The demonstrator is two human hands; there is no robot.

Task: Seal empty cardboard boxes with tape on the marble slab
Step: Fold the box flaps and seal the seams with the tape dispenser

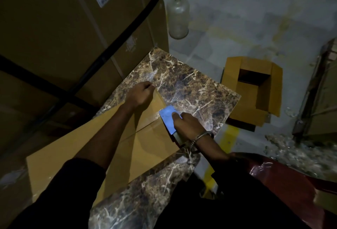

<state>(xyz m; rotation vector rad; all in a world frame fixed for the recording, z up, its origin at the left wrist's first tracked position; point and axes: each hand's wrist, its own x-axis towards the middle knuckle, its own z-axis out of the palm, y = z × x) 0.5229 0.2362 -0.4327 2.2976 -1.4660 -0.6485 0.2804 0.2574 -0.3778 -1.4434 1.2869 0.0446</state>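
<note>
A flat brown cardboard box (142, 148) lies on the brown marble slab (191, 82), its flap seam running across the middle. My right hand (186, 124) grips a blue tape dispenser (168, 119) at the box's far right corner. At the box's far edge my left hand (140, 93) is curled, pinching what looks like the end of clear tape; the tape itself is hard to make out in the dim light.
A second box (253, 90) with open flaps sits on the floor right of the slab. Tall stacked cartons (73, 33) stand at the left. A clear glass bottle (177, 15) stands on the floor behind. Crumpled plastic (291, 152) lies at the right.
</note>
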